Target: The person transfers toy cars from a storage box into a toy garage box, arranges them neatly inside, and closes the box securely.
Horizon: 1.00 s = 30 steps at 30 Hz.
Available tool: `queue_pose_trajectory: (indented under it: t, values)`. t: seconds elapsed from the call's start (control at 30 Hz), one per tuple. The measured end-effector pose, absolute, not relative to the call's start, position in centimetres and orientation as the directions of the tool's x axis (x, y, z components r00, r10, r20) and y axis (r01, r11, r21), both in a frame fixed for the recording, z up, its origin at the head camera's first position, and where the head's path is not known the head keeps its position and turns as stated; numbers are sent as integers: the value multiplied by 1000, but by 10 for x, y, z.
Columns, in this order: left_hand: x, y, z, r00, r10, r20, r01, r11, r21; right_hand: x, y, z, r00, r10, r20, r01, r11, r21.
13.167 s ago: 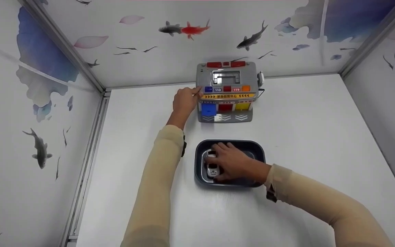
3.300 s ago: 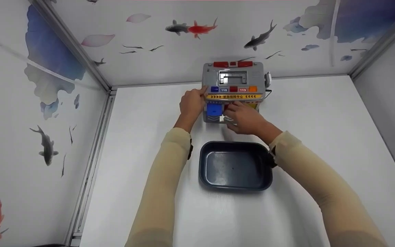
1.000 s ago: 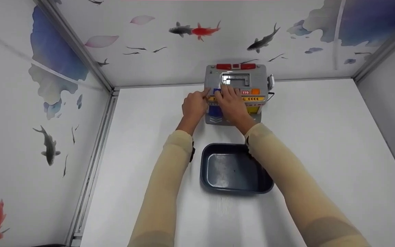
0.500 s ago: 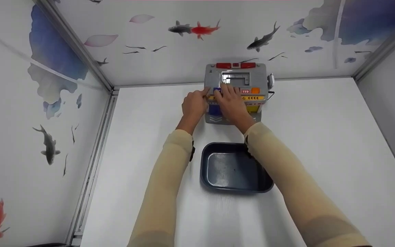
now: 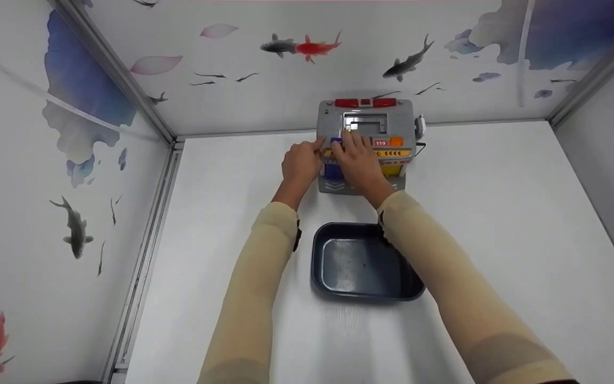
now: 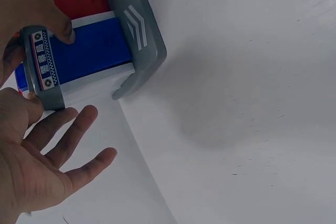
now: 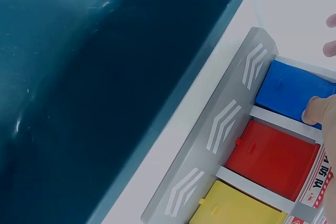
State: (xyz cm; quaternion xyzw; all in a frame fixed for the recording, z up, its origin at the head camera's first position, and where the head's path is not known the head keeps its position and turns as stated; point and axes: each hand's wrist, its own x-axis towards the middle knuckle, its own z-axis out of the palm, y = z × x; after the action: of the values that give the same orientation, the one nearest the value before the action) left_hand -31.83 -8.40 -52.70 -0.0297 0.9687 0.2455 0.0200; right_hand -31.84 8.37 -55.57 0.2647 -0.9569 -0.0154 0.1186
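A grey toy emergency station point(image 5: 403, 114) stands against the back wall, with blue point(image 7: 291, 87), red point(image 7: 273, 158) and yellow point(image 7: 236, 208) garage doors, all down. My left hand point(image 5: 300, 165) touches its left front corner. In the left wrist view, several fingers of that left hand point(image 6: 39, 169) spread out beside the toy. Across the toy's front reaches my right hand point(image 5: 361, 165), its fingertips on the top panel by the blue button point(image 5: 336, 140). Its thumb point(image 7: 315, 109) rests on the blue door. What lies behind the doors is hidden.
A dark blue plastic tub point(image 5: 328, 294) sits on the white table point(image 5: 221, 213) in front of the toy, partly under my right forearm. White walls with printed fish point(image 5: 315, 48) enclose the back and sides. A crank-like white part point(image 5: 420, 127) juts from the toy's right side.
Earlier my right hand was on a silver toy car in the tub, then at the red door; now it lies on the top panel. The car is out of sight. The raised blue door has come down.
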Motion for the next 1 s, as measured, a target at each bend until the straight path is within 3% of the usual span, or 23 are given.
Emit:
queue_pose_trajectory:
  t: [0.4, 1.0]
  values:
    - [-318, -85, -527, -999, -23, -37, -38, 882, 471, -321, 83, -563, -803, -504, 319, -505, 859, 87]
    - [-318, -84, -524, -997, -36, -65, -62, 881, 469, -319, 80, -565, -802, -503, 322, -484, 863, 142]
